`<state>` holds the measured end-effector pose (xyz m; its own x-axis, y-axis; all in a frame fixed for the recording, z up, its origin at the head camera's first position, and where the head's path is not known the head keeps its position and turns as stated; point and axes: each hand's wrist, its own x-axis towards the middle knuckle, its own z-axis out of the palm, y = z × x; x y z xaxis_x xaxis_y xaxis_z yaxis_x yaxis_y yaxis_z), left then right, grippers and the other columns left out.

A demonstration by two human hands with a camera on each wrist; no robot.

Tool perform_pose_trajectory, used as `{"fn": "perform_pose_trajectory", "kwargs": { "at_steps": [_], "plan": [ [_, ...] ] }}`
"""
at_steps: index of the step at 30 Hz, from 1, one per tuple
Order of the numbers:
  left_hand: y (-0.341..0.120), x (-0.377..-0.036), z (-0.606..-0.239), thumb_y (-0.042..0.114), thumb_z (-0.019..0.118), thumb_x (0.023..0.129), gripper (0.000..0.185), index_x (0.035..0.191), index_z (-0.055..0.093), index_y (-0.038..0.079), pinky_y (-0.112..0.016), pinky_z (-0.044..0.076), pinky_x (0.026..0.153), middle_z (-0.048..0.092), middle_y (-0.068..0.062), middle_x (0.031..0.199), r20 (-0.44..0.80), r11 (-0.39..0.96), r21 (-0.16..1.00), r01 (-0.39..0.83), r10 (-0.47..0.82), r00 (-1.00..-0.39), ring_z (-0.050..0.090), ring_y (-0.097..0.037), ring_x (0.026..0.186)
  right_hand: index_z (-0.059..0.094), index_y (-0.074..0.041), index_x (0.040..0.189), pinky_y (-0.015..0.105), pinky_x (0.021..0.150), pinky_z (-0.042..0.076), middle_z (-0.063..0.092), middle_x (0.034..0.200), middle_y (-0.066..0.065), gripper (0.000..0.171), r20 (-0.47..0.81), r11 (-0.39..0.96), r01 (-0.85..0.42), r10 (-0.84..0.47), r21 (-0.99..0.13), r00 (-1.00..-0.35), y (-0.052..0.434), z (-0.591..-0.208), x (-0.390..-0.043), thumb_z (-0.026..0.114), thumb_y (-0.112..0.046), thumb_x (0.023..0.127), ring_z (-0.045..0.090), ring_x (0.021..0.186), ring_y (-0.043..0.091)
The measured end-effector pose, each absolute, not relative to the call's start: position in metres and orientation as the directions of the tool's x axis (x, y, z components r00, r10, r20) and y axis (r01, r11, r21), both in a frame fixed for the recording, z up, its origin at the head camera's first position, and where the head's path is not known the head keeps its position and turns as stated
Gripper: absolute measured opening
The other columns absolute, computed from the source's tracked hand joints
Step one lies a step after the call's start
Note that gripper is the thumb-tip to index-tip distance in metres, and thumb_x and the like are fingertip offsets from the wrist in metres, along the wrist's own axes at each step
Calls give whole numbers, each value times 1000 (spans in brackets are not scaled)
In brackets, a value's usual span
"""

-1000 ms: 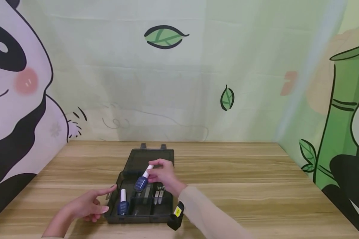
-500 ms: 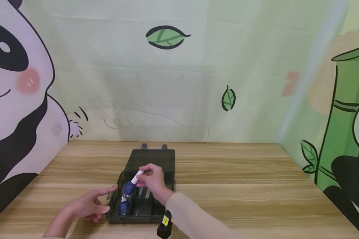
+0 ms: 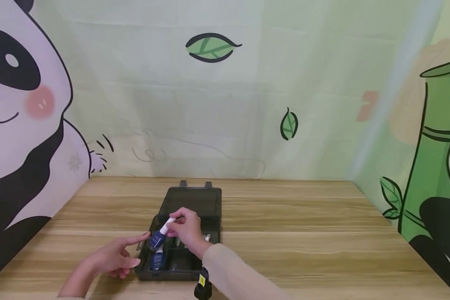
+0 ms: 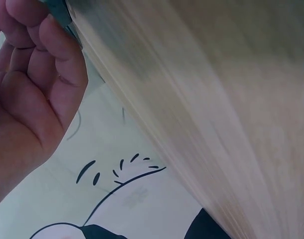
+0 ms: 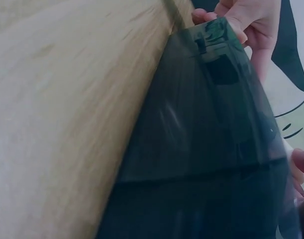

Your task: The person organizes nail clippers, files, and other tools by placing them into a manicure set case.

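Observation:
My right hand (image 3: 187,229) pinches the white cap of a dark blue nail polish bottle (image 3: 157,241), which tilts over the left compartment of a dark translucent box (image 3: 180,275). A second blue nail polish bottle (image 3: 157,261) lies in that compartment, its upper part overlapped by the held one. My left hand (image 3: 114,256) touches the box's left side with index fingertip and thumb, its other fingers curled. In the left wrist view the left hand (image 4: 37,79) reaches to the box's corner. The right wrist view shows the box wall (image 5: 191,124) close up.
The box's lid (image 3: 191,202) lies folded back behind it. Silver nail clippers (image 3: 207,238) show in a right compartment, partly behind my right hand. A black device (image 3: 202,285) hangs at my right wrist. The wooden table (image 3: 303,233) ends at a printed cloth backdrop.
My right hand has carried the nail polish bottle leftward, from above the middle of the box to the left compartment. My left hand has stayed at the box's side.

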<state>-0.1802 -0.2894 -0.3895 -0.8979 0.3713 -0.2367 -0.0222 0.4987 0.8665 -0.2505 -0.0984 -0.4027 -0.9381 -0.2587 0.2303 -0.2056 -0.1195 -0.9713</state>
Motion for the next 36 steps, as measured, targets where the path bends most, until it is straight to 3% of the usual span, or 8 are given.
{"fn": "perform_pose_trajectory", "kwargs": {
  "at_steps": [9, 16, 20, 23, 25, 28, 31, 36],
  "plan": [
    [-289, -181, -391, 18, 62, 84, 70, 138, 22, 0, -24, 34, 44, 46, -5, 55, -233, 478, 878, -26, 379, -896, 46, -15, 48, 62, 8, 87, 23, 52, 49, 64, 76, 16, 14, 317, 30, -342, -311, -939, -896, -99, -404, -252, 65, 13, 73, 62, 59, 17],
    [-288, -182, -390, 18, 62, 84, 71, 139, 21, 0, -24, 35, 45, 47, -5, 56, -245, 488, 872, -33, 377, -893, 46, -15, 48, 65, 1, 104, 20, 71, 45, 66, 92, 9, 27, 366, 290, -516, -442, -806, -819, -89, -401, -256, 65, 5, 78, 60, 80, 11],
    [-287, -180, -389, 15, 61, 85, 69, 138, 21, -1, -25, 37, 45, 46, -5, 56, -233, 478, 878, -25, 382, -894, 45, -15, 49, 57, -1, 119, 35, 89, 36, 62, 108, 7, 36, 289, 417, -552, -543, -722, -788, -84, -399, -255, 60, -1, 83, 51, 106, 21],
    [-286, -179, -390, 14, 60, 85, 68, 138, 21, -1, -26, 38, 46, 45, -5, 55, -227, 474, 880, -23, 379, -897, 46, -15, 49, 48, 1, 126, 44, 92, 28, 57, 116, 6, 40, 203, 484, -548, -595, -682, -778, -82, -395, -254, 55, -6, 87, 41, 114, 27],
    [-287, -179, -390, 13, 60, 85, 67, 138, 21, -1, -26, 38, 46, 45, -5, 55, -219, 469, 883, -14, 385, -897, 46, -15, 49, 43, 4, 129, 39, 93, 28, 54, 121, 8, 42, 160, 485, -542, -626, -687, -763, -81, -393, -254, 52, -6, 89, 39, 117, 26],
    [-287, -179, -391, 14, 60, 85, 68, 138, 20, -1, -25, 38, 45, 45, -5, 55, -212, 463, 886, -8, 390, -896, 45, -16, 49, 42, 9, 127, 28, 79, 42, 50, 123, 15, 40, 139, 433, -523, -658, -734, -740, -78, -391, -255, 49, 0, 89, 56, 94, 26],
    [-287, -178, -391, 14, 60, 85, 68, 138, 20, -2, -25, 38, 45, 45, -5, 55, -201, 463, 886, 5, 394, -897, 46, -16, 49, 44, 11, 124, 23, 73, 45, 51, 121, 19, 37, 158, 383, -522, -671, -762, -724, -75, -391, -257, 49, 4, 88, 60, 89, 23],
    [-288, -178, -390, 16, 61, 84, 69, 138, 21, -1, -25, 39, 45, 45, -5, 55, -201, 467, 884, 2, 386, -900, 46, -15, 49, 49, 8, 121, 25, 91, 36, 55, 118, 14, 37, 206, 374, -560, -667, -739, -716, -67, -393, -260, 55, -2, 87, 48, 111, 18]
  ]
}}
